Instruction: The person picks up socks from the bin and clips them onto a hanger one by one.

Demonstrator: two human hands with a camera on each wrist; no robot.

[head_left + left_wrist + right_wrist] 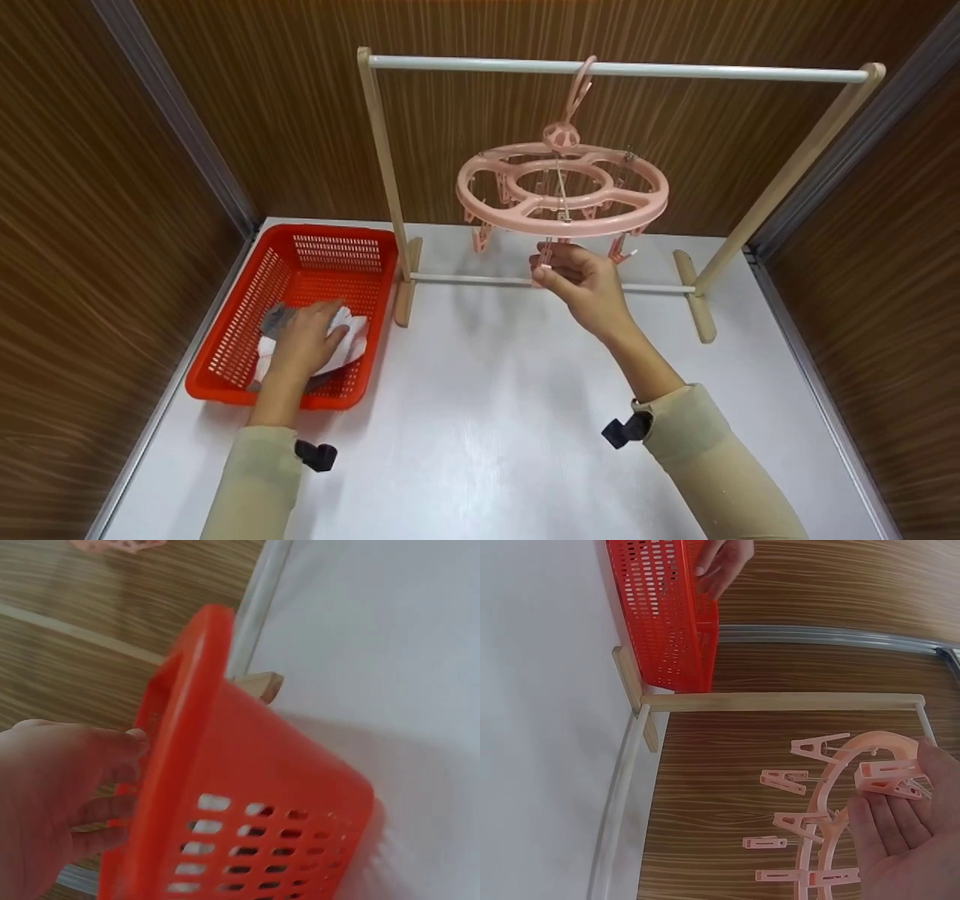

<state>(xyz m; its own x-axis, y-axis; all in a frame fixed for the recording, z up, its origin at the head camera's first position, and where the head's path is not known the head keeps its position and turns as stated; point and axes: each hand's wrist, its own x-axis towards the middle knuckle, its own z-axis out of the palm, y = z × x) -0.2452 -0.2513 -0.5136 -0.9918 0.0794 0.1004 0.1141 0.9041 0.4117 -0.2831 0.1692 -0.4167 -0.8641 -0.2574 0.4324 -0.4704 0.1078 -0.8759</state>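
Observation:
My left hand reaches into the red plastic basket, over white cloth and grey cloth. Its fingers are loosely bent; in the left wrist view they show beside the rim with nothing between them. A pink round clip hanger hangs by its hook from the rack's white top bar. At the hanger's front edge my right hand pinches one pink clothespin between thumb and fingers. Several other clothespins dangle from the ring, holding no cloth.
The rack's wooden posts stand on wooden feet, joined by a low white rod. The left foot is close beside the basket. White tabletop lies in front, and wood-grain panels enclose the back and sides.

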